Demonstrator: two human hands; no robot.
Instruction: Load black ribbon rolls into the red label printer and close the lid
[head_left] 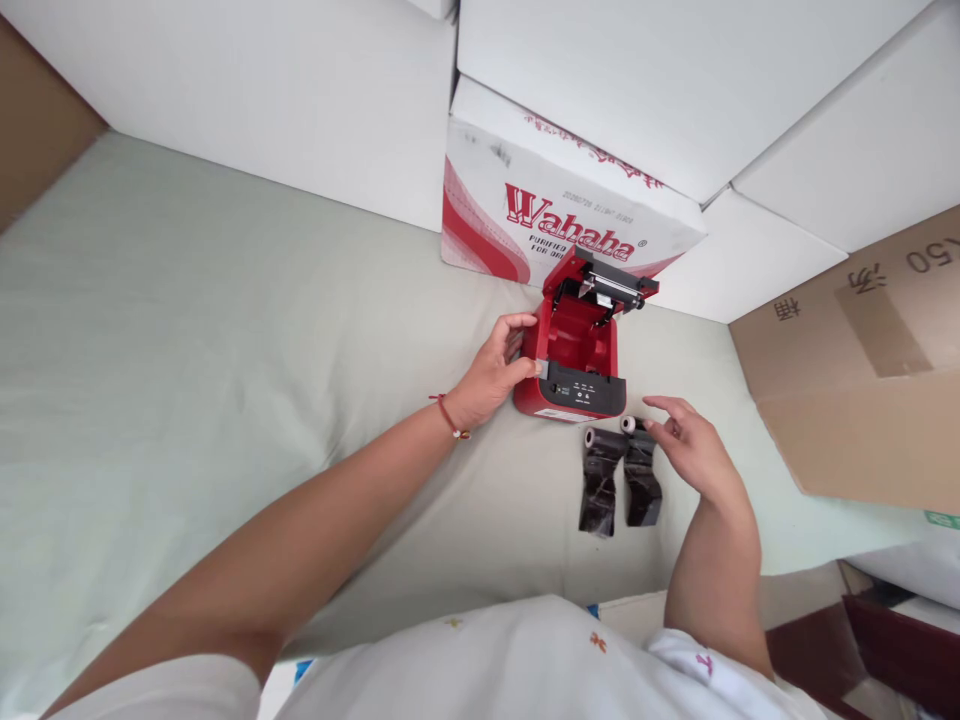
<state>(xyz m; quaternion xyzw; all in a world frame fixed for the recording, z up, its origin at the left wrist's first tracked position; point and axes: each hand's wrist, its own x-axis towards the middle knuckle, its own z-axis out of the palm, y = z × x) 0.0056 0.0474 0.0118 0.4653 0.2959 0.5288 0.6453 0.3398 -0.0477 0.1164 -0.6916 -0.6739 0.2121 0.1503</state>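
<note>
A small red printer (pixel 578 345) with a black front panel stands with its lid (pixel 609 280) raised, and its red inside shows no roll. My left hand (pixel 499 370) grips the printer's left side, thumb on the grey latch (pixel 541 369) at the front corner, fingers along the wall. Two black film rolls with pale cores lie just in front of the printer, their loose ends trailing towards me: the left roll (pixel 600 480) and the right roll (pixel 642 480). Beside the right roll is my right hand (pixel 688 440), index finger stretched out and thumb near or touching the roll's core end.
A white and red Wahaha carton (pixel 487 200) stands right behind the printer, among large white boxes (pixel 300 90). Brown cardboard boxes stand at the right (pixel 862 430) and far left (pixel 37 110). Pale green cloth (pixel 225 330) covers the surface.
</note>
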